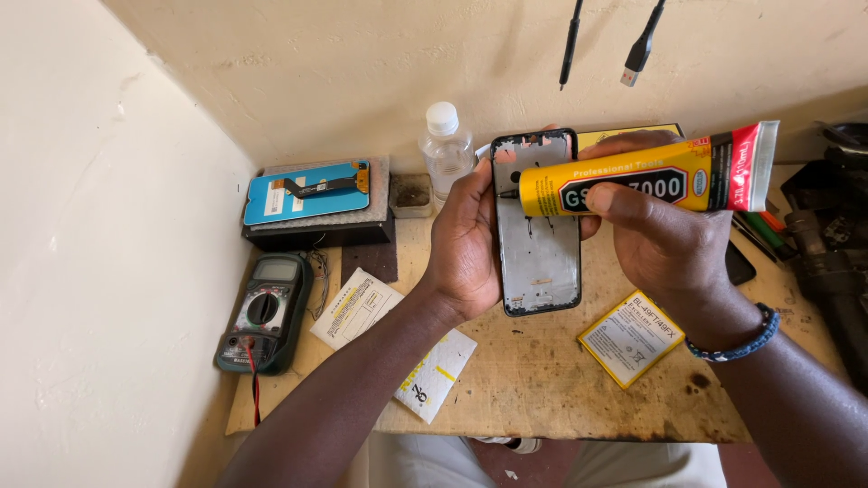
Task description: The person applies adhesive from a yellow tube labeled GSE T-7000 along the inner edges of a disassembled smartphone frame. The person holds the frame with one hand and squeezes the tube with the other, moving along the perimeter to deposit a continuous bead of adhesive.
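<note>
- Your left hand has its grip wrapped around the left edge of the phone frame, holding it upright above the bench.
- Your right hand pinches the yellow glue tube, its nozzle touching the frame's upper left edge.
- A yellow battery lies on the bench just below your right hand.
- A multimeter sits at the bench's left end, with a blue-backed screen panel behind it and a clear bottle near the wall.
</note>
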